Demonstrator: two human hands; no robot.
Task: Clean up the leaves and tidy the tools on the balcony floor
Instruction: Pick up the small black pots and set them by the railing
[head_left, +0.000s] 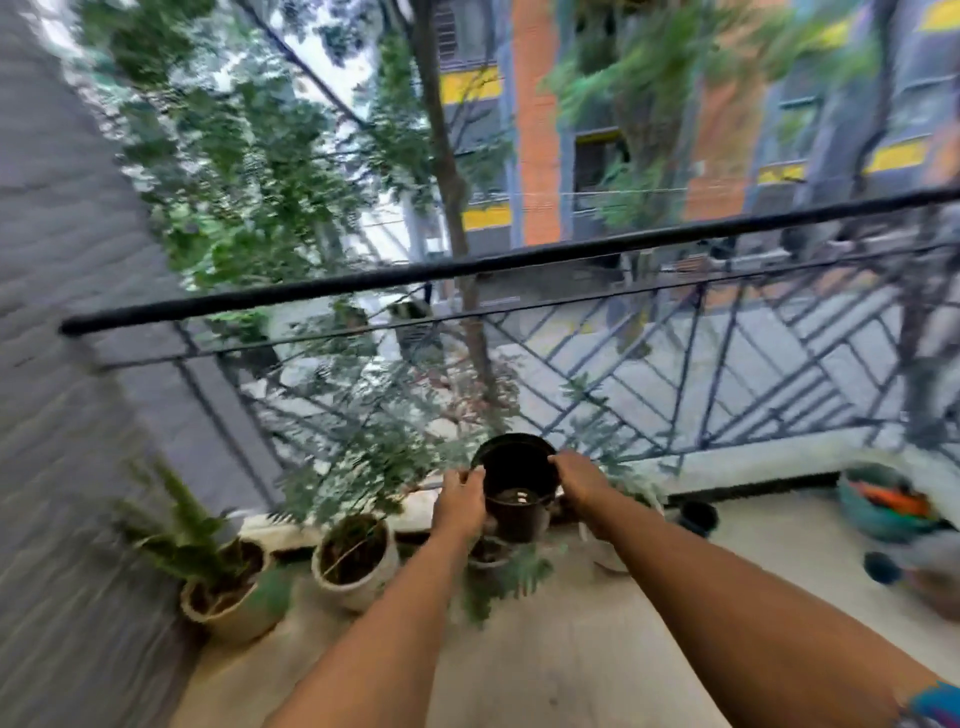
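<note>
Both hands hold a black plastic pot up in front of the balcony railing, its open mouth tipped toward the camera. The left hand curls its fingers over the pot's left rim; the right hand grips the right rim. Below, along the wall, stand two pale planters with plants. A teal basin sits far right on the floor. The picture is blurred and no writing can be read.

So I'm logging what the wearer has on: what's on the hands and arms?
Both forearms are bare, with no sleeves or gloves. The left hand shows nothing worn. The right hand is bare too; a blue patterned band or cuff sits farther up that arm.
</note>
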